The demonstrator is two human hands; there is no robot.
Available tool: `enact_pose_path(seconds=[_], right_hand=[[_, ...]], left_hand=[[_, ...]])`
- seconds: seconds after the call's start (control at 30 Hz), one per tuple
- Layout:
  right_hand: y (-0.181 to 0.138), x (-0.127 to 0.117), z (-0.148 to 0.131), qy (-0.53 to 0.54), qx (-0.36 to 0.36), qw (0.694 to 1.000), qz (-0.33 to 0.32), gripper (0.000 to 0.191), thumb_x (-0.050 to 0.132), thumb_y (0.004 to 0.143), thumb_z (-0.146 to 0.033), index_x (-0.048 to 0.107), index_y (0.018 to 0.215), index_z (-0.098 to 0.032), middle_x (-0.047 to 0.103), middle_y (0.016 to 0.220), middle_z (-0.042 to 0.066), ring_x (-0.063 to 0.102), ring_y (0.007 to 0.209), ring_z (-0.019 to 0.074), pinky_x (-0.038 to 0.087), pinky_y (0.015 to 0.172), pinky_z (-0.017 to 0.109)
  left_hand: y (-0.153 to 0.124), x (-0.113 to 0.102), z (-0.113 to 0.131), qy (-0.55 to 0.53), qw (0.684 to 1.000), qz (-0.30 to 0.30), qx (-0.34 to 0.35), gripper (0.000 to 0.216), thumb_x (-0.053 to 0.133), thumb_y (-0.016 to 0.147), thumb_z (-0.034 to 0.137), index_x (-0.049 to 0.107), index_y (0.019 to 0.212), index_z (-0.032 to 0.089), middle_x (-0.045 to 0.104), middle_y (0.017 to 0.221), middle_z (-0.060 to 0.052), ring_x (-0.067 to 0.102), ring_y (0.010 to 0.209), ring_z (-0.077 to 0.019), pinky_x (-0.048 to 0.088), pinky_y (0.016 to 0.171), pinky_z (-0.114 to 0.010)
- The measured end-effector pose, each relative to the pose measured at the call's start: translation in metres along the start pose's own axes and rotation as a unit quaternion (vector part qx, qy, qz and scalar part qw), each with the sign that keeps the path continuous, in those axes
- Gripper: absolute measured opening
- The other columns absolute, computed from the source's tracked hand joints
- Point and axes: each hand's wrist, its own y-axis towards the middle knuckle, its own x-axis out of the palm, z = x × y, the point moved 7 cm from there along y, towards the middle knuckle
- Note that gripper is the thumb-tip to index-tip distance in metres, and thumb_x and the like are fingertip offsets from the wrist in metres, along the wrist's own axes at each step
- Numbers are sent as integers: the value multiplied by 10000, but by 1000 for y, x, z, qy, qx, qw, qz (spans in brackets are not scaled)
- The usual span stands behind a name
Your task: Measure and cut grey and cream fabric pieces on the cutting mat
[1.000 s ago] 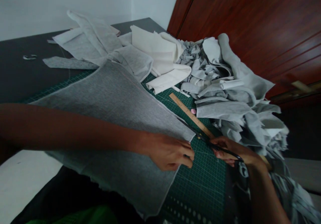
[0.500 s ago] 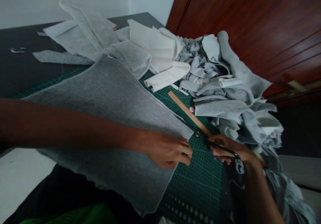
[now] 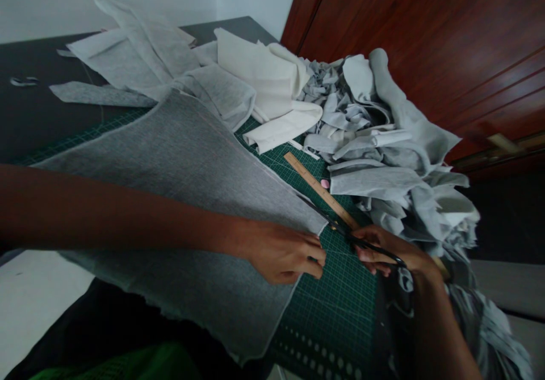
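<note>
A large piece of grey fabric (image 3: 204,153) lies over a green cutting mat (image 3: 340,300) and hangs past the near table edge. My left hand (image 3: 285,252) is closed at the right edge of this fabric, fingers curled on it; the fingertips are partly hidden. In my right hand (image 3: 378,246) is a pair of black-handled scissors (image 3: 347,233), gripped by the handles. Their blades point up and left, along the fabric's upper right edge near its corner. The lower blade is partly covered by the fabric. Just beyond the scissors lies a wooden ruler (image 3: 319,190).
A small pink piece (image 3: 325,183) sits beside the ruler. White and pale grey fabric pieces (image 3: 259,73) lie at the back. A heap of grey scraps (image 3: 378,158) fills the right side, against a reddish wooden door (image 3: 426,39). A small metallic object (image 3: 24,81) lies far left.
The view has shifted very slightly, so things sit a little higher and further left. Both hands keep their hold, and the scissors stay at the fabric's edge.
</note>
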Motion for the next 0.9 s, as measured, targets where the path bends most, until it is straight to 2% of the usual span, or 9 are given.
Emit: enact_pose_path(seconds=[0.13,0.37,0.53,0.67,0.77,0.83,0.9], right_hand=[[1,0,0,-2,2,1000,0,637,804,768,-789,564,787,-199,610,592,-40,422,397,48,367,384,179],[-2,1,-2,-11,1,1000,13,663,805,746,-819,558,773,-205,544,560,-63,383,401,46,343,385,185],[-5,-3,-3,-12,10,998,58,655,825,717,-830,632,788,-209,450,515,-79,403,403,78,353,376,214],[-2,-1,-3,-18,-3,999,43,642,822,739,-810,659,819,-194,442,502,-92,362,374,67,308,365,210],[-1,-1,-4,-29,-8,999,35,611,825,770,-774,644,795,-191,443,499,-92,362,381,62,295,382,207],[-1,-1,-6,-37,-8,999,33,600,823,783,-761,620,769,-196,453,508,-84,389,398,68,317,403,212],[-2,0,-8,-39,-3,999,33,608,812,791,-766,587,749,-202,449,510,-83,388,402,67,322,412,214]], left_hand=[[0,-2,0,-10,1000,25,6,258,558,874,41,623,976,269,730,1165,-97,660,1154,-266,493,1127,-370],[1,0,0,-4,1000,-18,3,248,530,899,50,620,1016,249,720,1224,-129,647,1223,-280,454,1184,-372],[-1,-2,1,-5,1000,19,4,259,549,875,40,612,988,265,730,1198,-102,659,1180,-263,467,1160,-357],[-1,-3,1,2,999,28,14,250,546,876,52,620,982,266,731,1176,-101,667,1133,-264,494,1122,-358],[0,-4,1,11,1000,13,16,240,531,889,63,634,998,250,729,1184,-114,658,1122,-266,470,1143,-349],[0,0,0,-6,1000,-20,4,239,523,913,71,645,1018,248,720,1226,-107,642,1178,-255,433,1183,-333],[0,7,-4,-45,997,-30,-56,246,566,908,89,665,1028,279,718,1227,-68,626,1239,-250,420,1201,-337]])
